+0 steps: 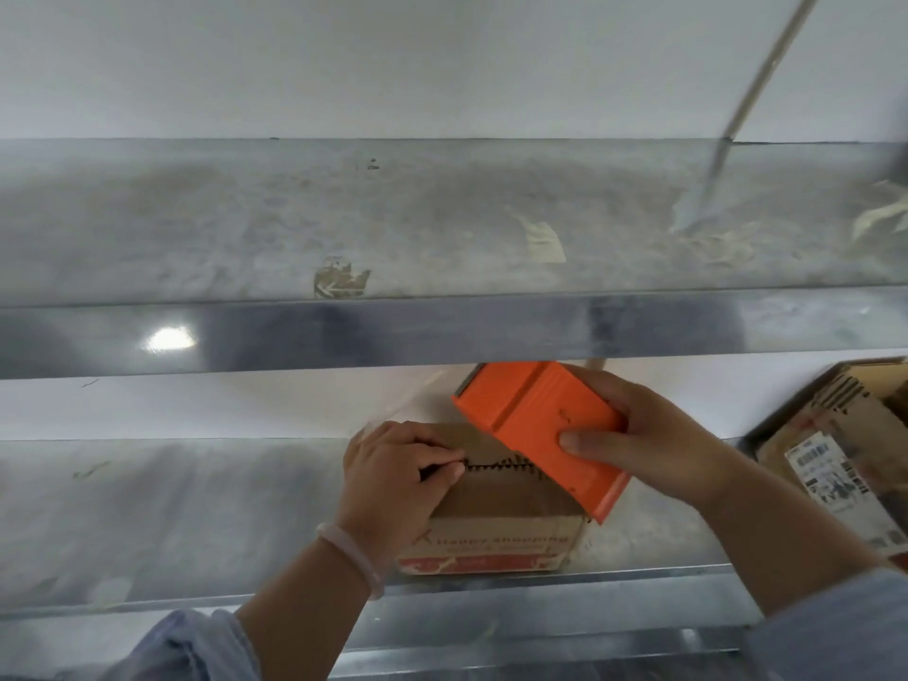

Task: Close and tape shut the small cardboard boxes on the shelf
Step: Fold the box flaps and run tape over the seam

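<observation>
The small cardboard box (496, 503) is set on the lower shelf (172, 523), its flaps folded shut along a jagged middle seam. At the box's left end the left hand (393, 476) is curled, thumb and forefinger pressed together on what seems a clear tape end (462, 466), though the film is barely made out. Over the box's right end an orange tape dispenser (540, 425) is gripped by the right hand (653, 435), thumb on its near face. The end should be pinned flat, the dispenser drawn straight along the seam under tension, and the strip carried over the right edge before cutting.
</observation>
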Available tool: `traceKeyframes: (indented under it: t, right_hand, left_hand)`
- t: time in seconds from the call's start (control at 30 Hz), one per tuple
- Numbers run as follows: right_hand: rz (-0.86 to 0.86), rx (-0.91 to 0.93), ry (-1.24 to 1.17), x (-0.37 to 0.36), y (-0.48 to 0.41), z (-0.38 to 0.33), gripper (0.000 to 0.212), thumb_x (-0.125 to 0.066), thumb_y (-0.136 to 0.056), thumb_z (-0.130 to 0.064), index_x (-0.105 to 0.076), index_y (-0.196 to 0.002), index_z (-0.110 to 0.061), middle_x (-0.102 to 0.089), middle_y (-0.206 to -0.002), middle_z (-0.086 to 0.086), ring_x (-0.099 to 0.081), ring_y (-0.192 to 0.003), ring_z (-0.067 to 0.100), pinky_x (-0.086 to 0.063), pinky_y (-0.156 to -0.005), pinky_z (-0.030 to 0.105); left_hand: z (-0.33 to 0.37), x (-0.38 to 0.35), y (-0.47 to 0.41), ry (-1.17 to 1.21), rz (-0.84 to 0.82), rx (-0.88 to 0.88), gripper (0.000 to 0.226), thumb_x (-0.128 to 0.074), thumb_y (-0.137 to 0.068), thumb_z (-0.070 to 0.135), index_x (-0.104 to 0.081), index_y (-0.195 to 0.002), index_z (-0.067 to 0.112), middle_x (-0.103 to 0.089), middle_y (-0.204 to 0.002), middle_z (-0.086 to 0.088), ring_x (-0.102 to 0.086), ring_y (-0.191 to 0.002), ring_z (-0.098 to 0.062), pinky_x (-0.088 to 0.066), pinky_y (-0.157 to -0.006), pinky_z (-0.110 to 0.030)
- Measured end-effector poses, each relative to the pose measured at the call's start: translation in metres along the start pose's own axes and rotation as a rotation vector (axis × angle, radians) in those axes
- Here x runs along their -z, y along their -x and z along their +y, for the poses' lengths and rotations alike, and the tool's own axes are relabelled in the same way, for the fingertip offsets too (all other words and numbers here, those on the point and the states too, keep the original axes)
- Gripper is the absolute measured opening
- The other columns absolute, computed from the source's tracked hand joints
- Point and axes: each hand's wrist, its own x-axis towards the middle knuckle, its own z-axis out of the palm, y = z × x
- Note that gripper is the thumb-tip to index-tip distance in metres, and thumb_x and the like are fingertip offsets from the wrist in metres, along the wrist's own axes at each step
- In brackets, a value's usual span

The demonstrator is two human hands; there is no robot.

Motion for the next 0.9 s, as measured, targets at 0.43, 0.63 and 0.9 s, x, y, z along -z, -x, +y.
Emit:
traceKeyframes:
  t: [0.43,0.63,0.9]
  right_hand:
    - [-0.251,-0.162,0.115,0.022,-0.036,-0.012,0.050,-0.078,-0.060,-0.049,-0.061,-0.107,-0.058,-0.068,-0.117,-0.020,-0.065,-0.109,0.007,-0.050,-0.101,0.042]
    - [-0.325,-0.211,0.251,0.054,-0.026,-0.003,0.055,-0.071,-0.053,-0.066,-0.057,-0.106,-0.066,-0.068,-0.114,-0.023,-0.066,-0.106,0.006,-0.051,-0.100,0.041]
    - [-0.303,-0.230,0.323,0.107,-0.003,0.017,0.050,-0.073,-0.060,-0.062,-0.061,-0.107,-0.053,-0.071,-0.105,-0.021,-0.069,-0.097,0.005,-0.054,-0.095,0.039]
  left_hand:
    - [0.012,-0.022,0.006,0.283,-0.121,0.149,0.011,-0.074,-0.076,0.050,-0.072,-0.087,0.052,-0.051,-0.123,0.026,-0.046,-0.122,-0.005,-0.043,-0.105,-0.040]
    - [0.054,-0.051,0.007,0.321,-0.033,0.141,0.008,-0.075,-0.079,0.041,-0.072,-0.084,0.046,-0.056,-0.112,0.025,-0.050,-0.114,-0.008,-0.044,-0.101,-0.040]
    - [0.115,-0.095,0.006,0.322,0.015,0.127,0.008,-0.076,-0.080,0.035,-0.075,-0.088,0.037,-0.053,-0.107,0.027,-0.049,-0.112,-0.008,-0.041,-0.101,-0.032]
